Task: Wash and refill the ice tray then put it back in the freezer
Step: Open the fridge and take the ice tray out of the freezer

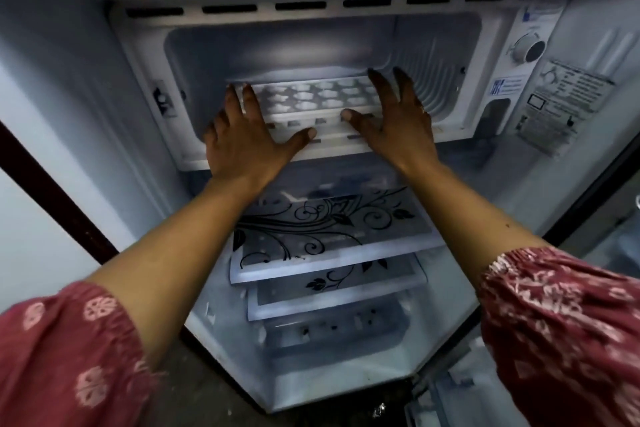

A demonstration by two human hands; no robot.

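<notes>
At the open mouth of a small refrigerator, a person reaches both arms forward into the freezer compartment (322, 45). Left hand (242, 139) and right hand (398, 114) lie flat with fingers spread, one at each end of a white ice tray (318, 95), thumbs pointing inward along its near edge; neither hand is clenched, and whether the fingers actually hook the tray's ends cannot be told. One tray sits level on the compartment floor, just inside the opening, showing three rows of pale cells; whether they hold water cannot be made out. Below, two glass shelves (329, 229) printed with black floral scrolls stand bare, above a drawer cover (332, 329). One round thermostat dial (528, 50) sits to the right of the compartment. Two red patterned sleeves (561, 329) frame the view.
</notes>
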